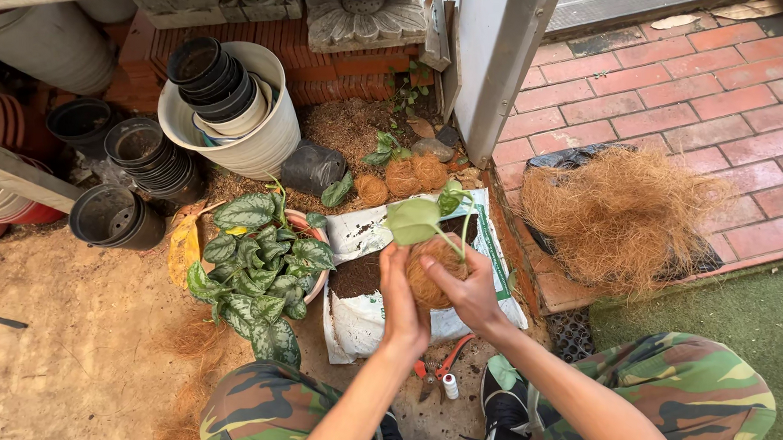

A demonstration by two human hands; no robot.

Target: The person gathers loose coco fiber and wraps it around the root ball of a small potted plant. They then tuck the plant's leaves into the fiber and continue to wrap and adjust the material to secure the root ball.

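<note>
Seen from above, a person in camouflage trousers crouches on sandy ground. Both hands wrap a round ball of brown coconut fibre [433, 279] from which a thin green stem with broad leaves [413, 221] rises. The left hand [403, 304] cups the ball's left side and the right hand [468, 289] its right side, with the fingers [438, 268] of each curled and clamped against the fibre.

The ball is held just above an open white plastic bag of dark potting soil [362, 289] that lies flat on the ground. To the left of the bag stands a bushy plant with silver-spotted green leaves [257, 267] in a reddish pot. Three more small fibre balls [402, 178] rest on the soil behind the bag. A loose heap of tan coconut fibre [620, 217] lies on black sheeting on the red brick paving to the right. Red-handled pruning shears [438, 372] lie on the ground beneath the wrists. Stacked black plastic pots [148, 152] and a white bucket [254, 139] holding more pots stand at the upper left.
</note>
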